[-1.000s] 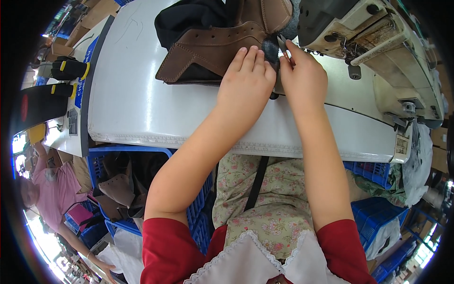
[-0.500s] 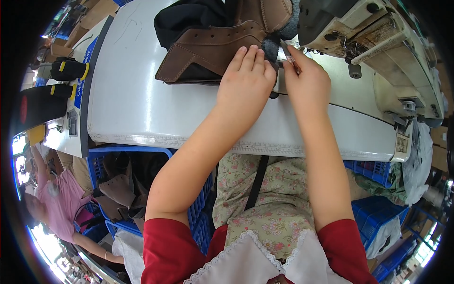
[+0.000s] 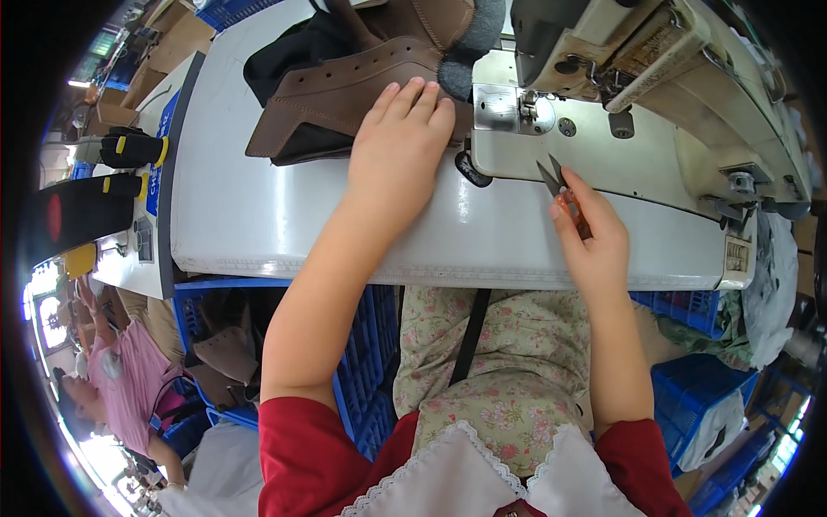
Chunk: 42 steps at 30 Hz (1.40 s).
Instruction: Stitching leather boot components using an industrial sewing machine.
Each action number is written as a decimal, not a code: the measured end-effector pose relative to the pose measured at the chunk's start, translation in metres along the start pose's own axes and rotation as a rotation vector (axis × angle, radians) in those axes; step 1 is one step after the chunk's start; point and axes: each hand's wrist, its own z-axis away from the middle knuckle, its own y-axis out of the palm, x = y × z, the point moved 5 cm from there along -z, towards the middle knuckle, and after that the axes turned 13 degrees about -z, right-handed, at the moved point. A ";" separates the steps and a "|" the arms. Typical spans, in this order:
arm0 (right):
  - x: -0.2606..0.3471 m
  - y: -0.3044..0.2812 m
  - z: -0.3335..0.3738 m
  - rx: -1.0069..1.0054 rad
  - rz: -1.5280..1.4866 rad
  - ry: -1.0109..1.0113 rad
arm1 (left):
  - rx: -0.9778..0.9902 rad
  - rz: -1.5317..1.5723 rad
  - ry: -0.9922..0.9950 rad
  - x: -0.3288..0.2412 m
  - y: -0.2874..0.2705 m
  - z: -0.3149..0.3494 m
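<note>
A brown leather shoe upper (image 3: pixel 332 90) with black lining and grey fuzzy edging lies on the white sewing table, left of the sewing machine (image 3: pixel 663 73). My left hand (image 3: pixel 398 146) rests flat on the upper, fingers stretched out over its lower right part. In my right hand (image 3: pixel 601 237) is a pair of thread snips (image 3: pixel 565 196) with orange handles. Their blades are spread and point up and left, over the front edge of the machine bed (image 3: pixel 603 155). The upper is apart from the metal needle plate (image 3: pixel 497 108).
Blue crates stand below the table; the left crate (image 3: pixel 215 283) holds brown and black pieces. Another blue crate (image 3: pixel 698 392) is at the lower right. At the far left, a person in pink (image 3: pixel 129 370) sits beside another table with a black and yellow machine (image 3: pixel 86 198).
My left hand and the upper have slid left, away from the needle area. My right hand has drawn back down and right with the snips, whose blades now show apart.
</note>
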 end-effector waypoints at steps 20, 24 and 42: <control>0.016 0.066 -0.064 0.160 0.349 -0.184 | -0.097 0.014 0.042 -0.006 0.002 0.013; 0.019 0.068 -0.066 0.158 0.350 -0.184 | -0.088 0.069 0.017 -0.004 0.006 0.014; 0.023 0.019 -0.007 0.129 0.035 -0.042 | -0.108 0.533 -0.567 0.087 -0.081 0.045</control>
